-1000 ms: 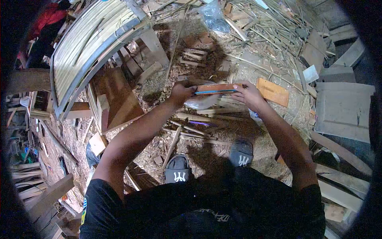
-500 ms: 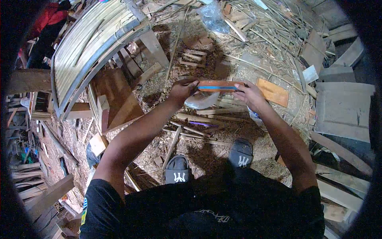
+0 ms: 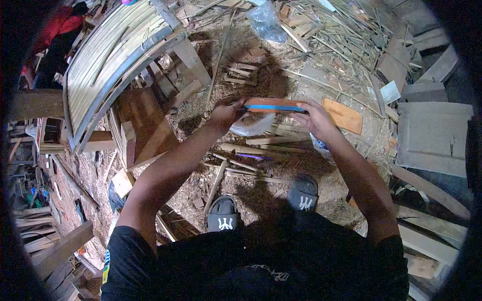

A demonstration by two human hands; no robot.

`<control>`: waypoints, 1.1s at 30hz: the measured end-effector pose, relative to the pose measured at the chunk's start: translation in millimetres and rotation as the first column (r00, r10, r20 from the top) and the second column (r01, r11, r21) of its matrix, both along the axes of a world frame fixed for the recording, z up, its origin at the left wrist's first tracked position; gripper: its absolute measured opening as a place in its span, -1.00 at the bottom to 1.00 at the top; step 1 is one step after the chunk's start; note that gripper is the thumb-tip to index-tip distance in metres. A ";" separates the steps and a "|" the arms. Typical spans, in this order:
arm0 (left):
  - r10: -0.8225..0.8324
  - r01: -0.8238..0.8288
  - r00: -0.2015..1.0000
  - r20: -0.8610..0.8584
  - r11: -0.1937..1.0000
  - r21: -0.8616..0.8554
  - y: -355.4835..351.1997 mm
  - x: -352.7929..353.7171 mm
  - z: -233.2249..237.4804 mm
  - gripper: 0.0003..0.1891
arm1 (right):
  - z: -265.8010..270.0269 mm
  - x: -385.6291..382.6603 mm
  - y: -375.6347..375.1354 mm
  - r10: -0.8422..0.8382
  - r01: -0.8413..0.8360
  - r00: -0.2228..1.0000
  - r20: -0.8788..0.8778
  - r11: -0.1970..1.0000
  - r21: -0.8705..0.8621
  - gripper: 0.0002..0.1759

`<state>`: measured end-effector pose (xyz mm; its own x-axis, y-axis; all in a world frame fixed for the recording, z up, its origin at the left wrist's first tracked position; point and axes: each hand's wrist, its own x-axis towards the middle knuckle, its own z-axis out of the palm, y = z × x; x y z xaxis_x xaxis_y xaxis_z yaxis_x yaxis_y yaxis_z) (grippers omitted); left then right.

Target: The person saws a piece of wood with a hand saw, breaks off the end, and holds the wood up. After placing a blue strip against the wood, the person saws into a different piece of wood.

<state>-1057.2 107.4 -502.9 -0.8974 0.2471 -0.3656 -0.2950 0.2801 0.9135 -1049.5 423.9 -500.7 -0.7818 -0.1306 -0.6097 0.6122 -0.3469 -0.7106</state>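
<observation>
A short reddish-brown wooden board (image 3: 275,102) with a bright blue strip along its near edge spans the gap between my two hands, held level above the floor. My left hand (image 3: 227,113) grips its left end, fingers closed on the wood. At the other end my right hand (image 3: 314,118) pinches the board, thumb near the blue edge. Below it lies a clear plastic bag (image 3: 252,125) among wood strips. Just right of my right hand, an orange-brown flat board (image 3: 342,115) rests on the floor.
A slatted wooden piece (image 3: 118,50) stands at upper left, beside a brown panel (image 3: 145,123). Scrap sticks (image 3: 346,42) pile up at upper right. A grey panel (image 3: 433,140) is at far right. A person in red (image 3: 52,30) is at far upper left. Shavings cover the floor.
The board has shifted slightly left and turned a little, so more of its blue edge shows. Both hands stay on its ends.
</observation>
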 end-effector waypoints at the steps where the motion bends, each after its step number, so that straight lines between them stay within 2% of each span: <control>1: 0.080 -0.092 0.985 0.151 0.993 0.071 1.5 -1.4 0.7 -0.69 | 0.4 0.1 0.1 -0.003 0.003 1.000 -0.005 1.000 -0.013 -0.66; 2: 0.080 -0.091 0.985 0.150 0.993 0.072 3.0 -0.6 -2.2 -0.69 | 0.8 0.2 0.2 -0.006 0.005 1.000 -0.010 1.000 -0.025 -0.66; 4: 0.154 -0.170 0.985 0.074 0.938 0.304 2.8 3.0 -31.3 -0.70 | 2.3 1.3 0.0 -0.009 0.009 1.000 -0.016 1.000 -0.020 -0.66; 5: 0.154 -0.169 0.985 0.074 0.938 0.303 -2.7 3.1 -46.2 -0.70 | 3.0 1.6 -0.4 -0.012 0.012 1.000 -0.021 1.000 -0.016 -0.66; 7: -0.132 0.150 0.956 -0.262 0.987 0.051 -16.9 -0.4 -64.8 -0.46 | -1.6 1.3 0.6 -0.010 0.009 1.000 -0.027 1.000 -0.026 -0.65; 8: -0.132 0.150 0.956 -0.263 0.987 0.051 -16.2 -3.5 -66.0 -0.46 | -4.3 0.6 1.9 -0.007 0.006 0.999 -0.034 0.999 -0.036 -0.65; 9: 0.001 -0.017 0.997 0.081 0.981 0.194 -10.9 -7.0 -50.4 -0.46 | -4.4 -0.3 2.6 -0.007 0.005 0.999 -0.034 0.999 -0.037 -0.65; 10: 0.089 -0.220 0.899 0.428 0.938 0.267 -8.8 -9.4 -41.6 -0.46 | -4.5 -1.1 3.1 -0.005 0.005 1.000 -0.015 0.999 -0.041 -0.65; 11: 0.090 -0.220 0.899 0.428 0.938 0.267 -9.8 -8.2 -32.2 -0.46 | -4.7 -1.5 3.4 -0.004 0.004 1.000 0.004 0.999 -0.045 -0.66; 12: -0.017 -0.003 0.992 0.129 0.988 0.155 -14.1 -5.3 -30.5 -0.49 | -2.4 -1.3 1.9 -0.003 0.003 1.000 0.005 0.999 -0.045 -0.66; 13: -0.174 0.173 0.971 -0.161 0.985 -0.021 -16.4 -3.6 -29.0 -0.52 | 0.0 -1.2 0.6 -0.027 0.028 0.999 0.017 0.999 -0.023 -0.65; 14: -0.173 0.172 0.972 -0.161 0.985 -0.022 -14.4 -7.1 -28.6 -0.52 | 2.4 -1.2 -0.7 -0.052 0.052 0.998 0.029 0.999 -0.001 -0.64; 15: -0.012 -0.044 0.981 0.192 0.958 0.284 -10.5 -13.7 -30.1 -0.55 | 2.7 -1.6 -0.6 -0.051 0.051 0.998 0.029 0.999 -0.001 -0.64; 16: 0.034 -0.340 0.835 0.549 0.817 0.466 -7.6 -17.2 -31.6 -0.58 | 3.2 -2.1 -0.4 -0.038 0.038 0.999 0.020 0.999 -0.014 -0.61; 20: 0.095 -0.368 0.786 0.611 0.866 0.339 -4.6 -18.9 -8.0 -0.64 | -4.3 -4.8 2.0 -0.058 0.057 0.998 -0.002 0.996 -0.064 -0.55; 24: 0.037 -0.355 0.790 0.612 0.842 0.407 -7.6 -22.4 -1.6 -0.68 | 0.3 -6.5 -1.0 -0.073 0.072 0.997 -0.012 0.996 -0.056 -0.53; 26: 0.001 -0.337 0.781 0.625 0.842 0.421 -7.7 -22.8 1.6 -0.69 | 5.0 -7.7 -1.9 -0.046 0.047 0.999 0.008 0.998 -0.030 -0.67; 28: -0.046 -0.402 0.772 0.634 0.738 0.542 -7.2 -20.7 0.8 -0.66 | 4.1 -8.2 -0.4 -0.059 0.059 0.998 0.010 0.997 -0.044 -0.66; 33: -0.068 -0.387 0.775 0.628 0.735 0.557 -7.8 -22.2 0.4 -0.60 | 7.9 -8.9 2.3 -0.048 0.048 0.999 -0.004 0.997 -0.058 -0.65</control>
<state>-1079.4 99.6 -502.5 -0.6088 0.4888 -0.6249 -0.7932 -0.3902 0.4675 -1058.4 426.3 -492.8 -0.7914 -0.1278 -0.5978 0.5899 -0.4162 -0.6919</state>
